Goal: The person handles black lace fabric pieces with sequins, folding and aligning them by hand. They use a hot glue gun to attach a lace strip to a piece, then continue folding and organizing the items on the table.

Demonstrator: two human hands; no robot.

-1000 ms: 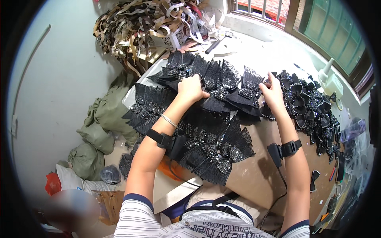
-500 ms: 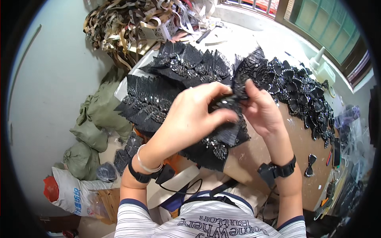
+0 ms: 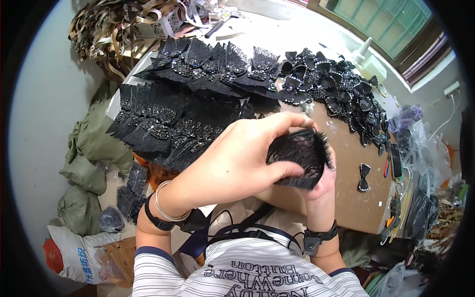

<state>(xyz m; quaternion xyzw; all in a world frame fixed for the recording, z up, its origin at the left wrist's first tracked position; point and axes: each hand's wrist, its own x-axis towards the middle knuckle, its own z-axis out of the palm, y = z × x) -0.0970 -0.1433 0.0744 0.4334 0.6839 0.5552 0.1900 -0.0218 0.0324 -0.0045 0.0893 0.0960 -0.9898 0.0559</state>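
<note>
My left hand (image 3: 247,161) grips a black lace piece (image 3: 297,153) between its thumb and fingers, over the near part of the table. A short row of dark teeth or fringe edges the piece on its right side. Behind it, my right hand (image 3: 325,184) holds the same piece from the right; most of its fingers are hidden. Beyond my left hand lie two overlapping rows of black lace pieces with beads, a far row (image 3: 208,67) and a nearer row (image 3: 158,121). A heap of black beaded bows (image 3: 336,81) sits to their right.
A single bow (image 3: 364,177) lies on the brown tabletop (image 3: 341,208) at right, near a phone (image 3: 396,161). A white bottle (image 3: 363,52) stands by the window. Ribbon scraps (image 3: 104,32) pile up at far left. Green sacks (image 3: 81,208) sit on the left floor.
Both hands have come nearer to me with the lace piece, off the rows of lace. The piece has turned, its lace face now showing. The view has shifted to the right.
</note>
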